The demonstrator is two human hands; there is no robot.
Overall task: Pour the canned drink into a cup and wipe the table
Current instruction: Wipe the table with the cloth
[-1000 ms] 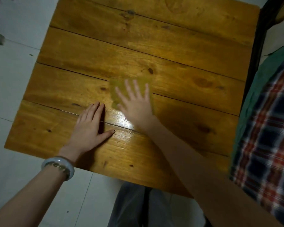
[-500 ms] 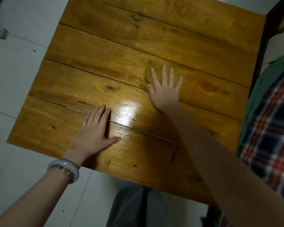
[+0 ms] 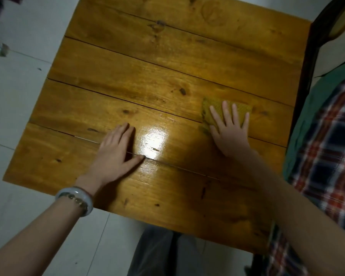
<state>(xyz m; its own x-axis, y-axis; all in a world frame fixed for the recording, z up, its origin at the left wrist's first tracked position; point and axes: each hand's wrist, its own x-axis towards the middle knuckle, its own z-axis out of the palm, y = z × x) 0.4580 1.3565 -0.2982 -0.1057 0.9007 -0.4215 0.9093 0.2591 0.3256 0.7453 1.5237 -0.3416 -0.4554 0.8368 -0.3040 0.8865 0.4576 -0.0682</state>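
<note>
A yellow-green cleaning cloth (image 3: 243, 108) lies flat on the right part of the wooden plank table (image 3: 147, 72). My right hand (image 3: 230, 132) presses down on the cloth with its fingers spread, covering most of it. My left hand (image 3: 116, 154) rests palm down on the table near the front middle, fingers together and thumb out, holding nothing. A pale bangle and a bead bracelet sit on the left wrist. No can or cup is in view.
A bright glare patch (image 3: 153, 142) shines on the wood between the hands. A plaid cloth over green fabric (image 3: 327, 148) lies beside the table's right edge. A dark chair frame (image 3: 317, 36) stands at the far right. Pale floor tiles (image 3: 18, 100) surround the table.
My right hand has slid the cloth across the table from the middle toward the right edge. My left hand has stayed planted in the same spot.
</note>
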